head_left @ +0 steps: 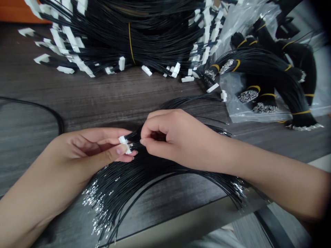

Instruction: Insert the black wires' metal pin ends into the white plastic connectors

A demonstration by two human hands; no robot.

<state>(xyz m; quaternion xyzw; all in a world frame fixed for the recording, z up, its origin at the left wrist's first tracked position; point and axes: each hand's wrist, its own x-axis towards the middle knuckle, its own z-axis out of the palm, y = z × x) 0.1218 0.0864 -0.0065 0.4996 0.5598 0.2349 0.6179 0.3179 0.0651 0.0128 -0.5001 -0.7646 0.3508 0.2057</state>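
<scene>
Between the thumb and fingers of my left hand is a small white connector housing, with black wires running out of its right side. Just right of it, my right hand pinches with thumb and forefinger at a black wire whose metal end lies close to the housing. Whether that end sits inside the housing I cannot tell. Under both hands a wide spread of loose black wires lies on the table, their silver crimped terminals fanned out at the lower left.
A large pile of black wire harnesses with white connectors lies at the back, tied with a yellow band. Bundled wires rest on clear plastic bags at the right. The dark table's front edge runs below.
</scene>
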